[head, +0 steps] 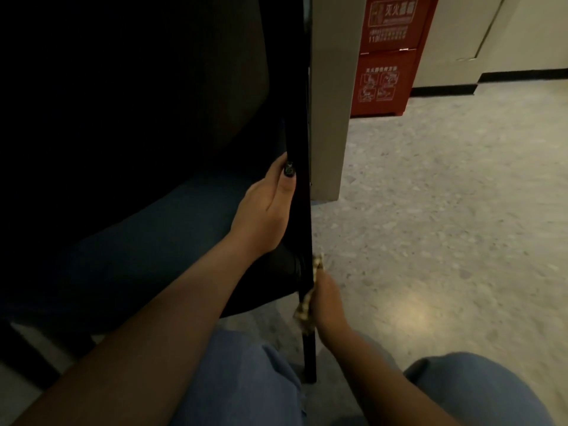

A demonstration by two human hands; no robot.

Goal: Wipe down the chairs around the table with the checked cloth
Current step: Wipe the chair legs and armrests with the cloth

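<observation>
A dark chair with a blue padded seat [172, 222] fills the left half of the view, seen from close and low. Its black frame bar [299, 155] runs nearly straight down to a leg [309, 358] that rests on the floor. My left hand [270, 207] grips the bar at mid height, thumb laid along it. Lower down, my right hand [327, 302] presses the bunched checked cloth [307, 305] against the right side of the leg. Most of the cloth is hidden under my fingers.
A grey-white panel [329, 103] stands right behind the bar. A red fire extinguisher cabinet [387, 56] sits against the wall beyond it. Speckled floor [445, 210] stretches to the right. My knees in blue jeans [246, 385] are at the bottom.
</observation>
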